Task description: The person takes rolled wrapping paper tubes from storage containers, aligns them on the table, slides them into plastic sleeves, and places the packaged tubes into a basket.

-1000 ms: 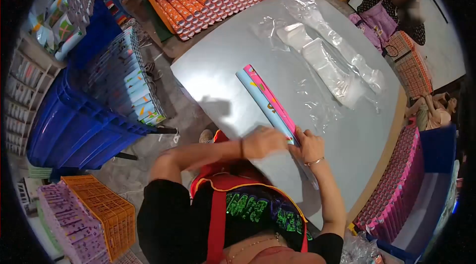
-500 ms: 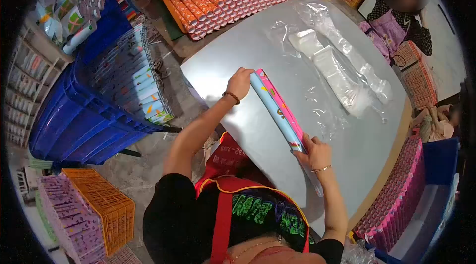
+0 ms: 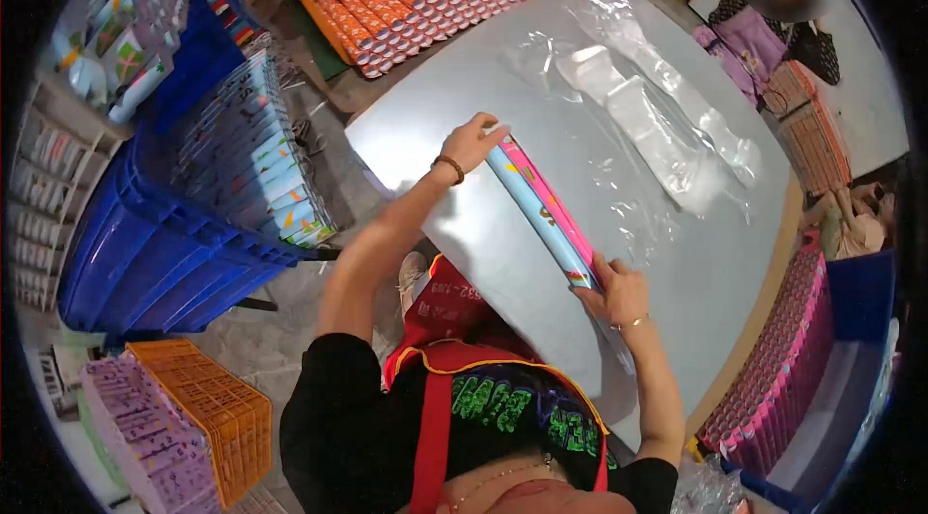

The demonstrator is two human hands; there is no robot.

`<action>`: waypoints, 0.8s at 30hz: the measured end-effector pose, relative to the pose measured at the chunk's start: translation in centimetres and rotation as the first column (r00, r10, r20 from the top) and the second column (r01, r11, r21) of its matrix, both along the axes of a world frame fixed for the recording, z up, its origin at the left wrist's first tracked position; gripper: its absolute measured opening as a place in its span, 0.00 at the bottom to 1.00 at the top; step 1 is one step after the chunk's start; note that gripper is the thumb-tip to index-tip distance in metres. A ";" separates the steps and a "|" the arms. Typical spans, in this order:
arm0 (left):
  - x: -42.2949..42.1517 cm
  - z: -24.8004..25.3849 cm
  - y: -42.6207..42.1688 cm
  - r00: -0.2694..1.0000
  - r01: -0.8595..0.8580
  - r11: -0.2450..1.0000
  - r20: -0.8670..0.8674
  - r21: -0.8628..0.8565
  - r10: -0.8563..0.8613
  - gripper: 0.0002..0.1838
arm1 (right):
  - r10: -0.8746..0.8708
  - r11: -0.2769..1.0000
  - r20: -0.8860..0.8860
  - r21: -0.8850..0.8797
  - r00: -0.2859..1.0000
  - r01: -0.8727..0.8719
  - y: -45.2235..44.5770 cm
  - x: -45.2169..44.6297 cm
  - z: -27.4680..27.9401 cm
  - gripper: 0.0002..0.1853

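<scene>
A light blue printed roll (image 3: 535, 215) and a pink printed roll (image 3: 552, 200) lie side by side on a slant over the table. A clear plastic sleeve (image 3: 619, 352) seems to wrap them, its loose end trailing past my right hand. My right hand (image 3: 619, 294) grips both rolls near their lower end, thumb on one side and fingers on the other. At the upper end my left hand (image 3: 470, 144) is closed, with bent fingertips over the rolls' end; what exactly it pinches is partly hidden.
Clear plastic bags (image 3: 643, 123) lie on the grey table (image 3: 464, 253). An orange crate of orange rolls (image 3: 416, 2) stands behind. At left are blue bins (image 3: 145, 243) with printed rolls; at right, a blue bin of pink rolls (image 3: 773, 369). Another person (image 3: 764, 21) sits at upper right.
My left fingers have shifted slightly up and over the rolls' upper end. My right hand keeps its hold, and the view has moved a little.
</scene>
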State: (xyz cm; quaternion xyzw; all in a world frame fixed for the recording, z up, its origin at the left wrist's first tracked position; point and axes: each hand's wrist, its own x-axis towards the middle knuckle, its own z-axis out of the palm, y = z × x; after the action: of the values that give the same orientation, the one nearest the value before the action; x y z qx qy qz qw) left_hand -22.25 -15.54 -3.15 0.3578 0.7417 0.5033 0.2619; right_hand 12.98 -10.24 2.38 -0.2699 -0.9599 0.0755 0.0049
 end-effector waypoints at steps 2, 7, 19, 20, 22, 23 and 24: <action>-1.0 -2.5 0.7 0.942 0.064 0.997 -0.333 0.052 -0.043 0.18 | -0.033 0.999 0.017 -0.030 0.999 0.034 -0.2 -0.1 0.2 0.36; -1.1 1.3 0.2 0.841 0.130 0.987 -0.517 -0.096 -0.162 0.24 | -0.047 0.998 -0.013 -0.038 0.999 0.047 -0.5 0.0 -0.1 0.35; 5.3 2.9 2.2 -0.069 0.754 0.420 -0.697 -0.505 -0.714 0.41 | -0.147 0.986 -0.110 -0.098 0.983 0.136 -0.9 0.7 -0.5 0.39; 5.3 2.6 2.2 -0.079 0.763 0.406 -0.696 -0.503 -0.714 0.41 | -0.164 0.983 -0.107 -0.100 0.981 0.154 -1.1 1.0 -0.5 0.39; 5.5 2.6 2.2 -0.069 0.762 0.443 -0.740 -0.472 -0.669 0.41 | -0.237 0.961 -0.115 -0.174 0.965 0.215 -1.8 1.6 -0.6 0.41; 5.5 2.6 2.1 -0.055 0.769 0.451 -0.751 -0.452 -0.658 0.41 | -0.262 0.958 -0.096 -0.146 0.960 0.246 -2.4 2.1 -1.0 0.43; 5.7 2.5 2.2 -0.056 0.772 0.446 -0.747 -0.453 -0.662 0.41 | -0.266 0.956 -0.093 -0.151 0.960 0.251 -2.8 2.7 -1.4 0.43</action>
State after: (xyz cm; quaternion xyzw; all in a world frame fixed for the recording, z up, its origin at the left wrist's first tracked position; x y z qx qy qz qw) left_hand -16.57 -13.34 -0.64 0.9013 0.4250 0.0676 0.0496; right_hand 15.66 -13.02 1.03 -0.3882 -0.9071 0.1551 0.0499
